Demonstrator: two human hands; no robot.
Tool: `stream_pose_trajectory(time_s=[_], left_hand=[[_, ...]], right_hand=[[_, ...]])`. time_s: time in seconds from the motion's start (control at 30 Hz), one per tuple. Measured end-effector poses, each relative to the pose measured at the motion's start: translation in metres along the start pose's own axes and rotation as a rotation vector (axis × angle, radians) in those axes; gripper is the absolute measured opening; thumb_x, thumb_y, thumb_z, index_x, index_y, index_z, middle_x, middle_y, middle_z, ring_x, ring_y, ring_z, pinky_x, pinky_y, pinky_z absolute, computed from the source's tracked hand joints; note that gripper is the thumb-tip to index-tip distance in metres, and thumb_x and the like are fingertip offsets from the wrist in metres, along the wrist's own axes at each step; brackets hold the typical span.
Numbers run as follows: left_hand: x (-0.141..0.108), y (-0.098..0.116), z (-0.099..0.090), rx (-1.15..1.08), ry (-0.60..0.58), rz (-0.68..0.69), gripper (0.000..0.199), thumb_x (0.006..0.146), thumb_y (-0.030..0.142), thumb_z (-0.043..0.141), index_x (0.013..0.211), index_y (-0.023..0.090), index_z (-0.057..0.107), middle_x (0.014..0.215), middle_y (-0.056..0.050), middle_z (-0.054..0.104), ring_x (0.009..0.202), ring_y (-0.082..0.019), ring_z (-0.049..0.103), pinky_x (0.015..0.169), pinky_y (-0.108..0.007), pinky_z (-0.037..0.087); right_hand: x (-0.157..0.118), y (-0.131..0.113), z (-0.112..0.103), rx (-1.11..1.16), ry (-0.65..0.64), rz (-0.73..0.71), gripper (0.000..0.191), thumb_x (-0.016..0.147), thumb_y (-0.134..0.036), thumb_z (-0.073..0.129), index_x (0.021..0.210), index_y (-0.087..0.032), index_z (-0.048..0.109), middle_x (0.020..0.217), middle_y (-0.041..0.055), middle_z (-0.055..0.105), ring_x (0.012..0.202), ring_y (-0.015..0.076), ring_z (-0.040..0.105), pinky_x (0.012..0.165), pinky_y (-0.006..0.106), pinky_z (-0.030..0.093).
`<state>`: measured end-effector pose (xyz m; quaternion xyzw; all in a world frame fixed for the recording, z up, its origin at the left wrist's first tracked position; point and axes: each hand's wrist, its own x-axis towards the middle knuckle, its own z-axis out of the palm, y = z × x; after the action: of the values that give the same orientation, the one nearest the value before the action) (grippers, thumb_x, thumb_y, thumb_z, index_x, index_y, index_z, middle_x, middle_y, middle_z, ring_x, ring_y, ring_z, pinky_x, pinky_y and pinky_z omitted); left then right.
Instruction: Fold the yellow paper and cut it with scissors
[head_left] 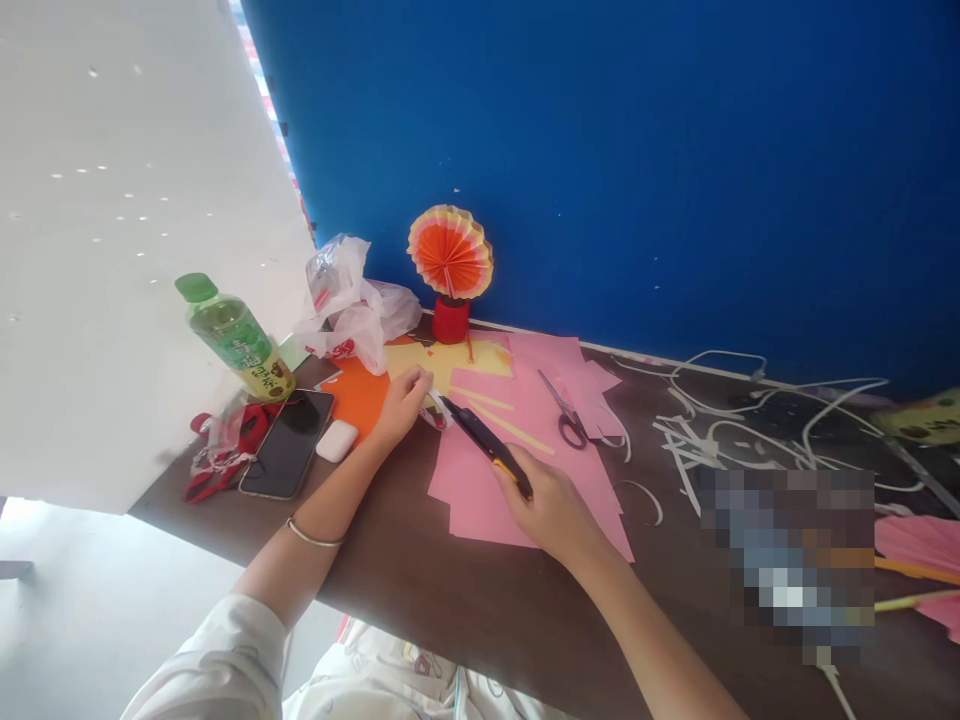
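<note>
My right hand [551,500] is wrapped round the rear end of a long black tool with yellow edging [484,435]; its exact kind does not show clearly. The tool slants up and left over a stack of pink paper [487,500]. Close to its tip, the fingers of my left hand [405,400] are pinched together at a thin white strip [436,399]. Narrow pale yellow paper strips [517,430] lie on the pink sheets. Scissors with dark handles [571,430] rest to the right of the tool.
Behind stand a pleated paper fan [450,252] in a red holder [451,320] and a plastic bag [356,310]. At left are a green-capped bottle [236,340], a phone [289,445] and a white case [337,440]. White cables [814,420] and paper scraps [679,440] spread at right.
</note>
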<state>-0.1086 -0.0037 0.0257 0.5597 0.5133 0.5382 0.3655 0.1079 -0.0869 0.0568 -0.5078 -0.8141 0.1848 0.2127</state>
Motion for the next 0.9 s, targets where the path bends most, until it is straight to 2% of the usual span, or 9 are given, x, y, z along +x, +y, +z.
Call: stream_pose_trajectory(time_s=[0.7,0.9], left_hand=[[0.0035,-0.0021,-0.0030,-0.051,0.041,-0.048,0.031,0.079,0.034,0.044,0.056,0.019,0.031,0.056,0.005,0.030,0.055,-0.010,0.033,0.054,-0.023,0.029],[0.0062,-0.0068,-0.0042,-0.054,0.051,-0.058,0.031,0.078,0.036,0.044,0.056,0.019,0.032,0.056,0.003,0.031,0.056,-0.010,0.034,0.053,-0.023,0.030]], right_hand=[[-0.0007,-0.0029,-0.0041,0.012,-0.056,0.037,0.023,0.086,-0.034,0.035,0.091,-0.021,0.052,0.059,0.0007,0.057,0.048,0.0167,0.054,0.045,0.025,0.038],[-0.0013,-0.0006,-0.0017,0.006,-0.043,0.019,0.026,0.087,-0.036,0.036,0.098,-0.021,0.054,0.066,0.0034,0.061,0.052,0.0179,0.058,0.047,0.025,0.040]])
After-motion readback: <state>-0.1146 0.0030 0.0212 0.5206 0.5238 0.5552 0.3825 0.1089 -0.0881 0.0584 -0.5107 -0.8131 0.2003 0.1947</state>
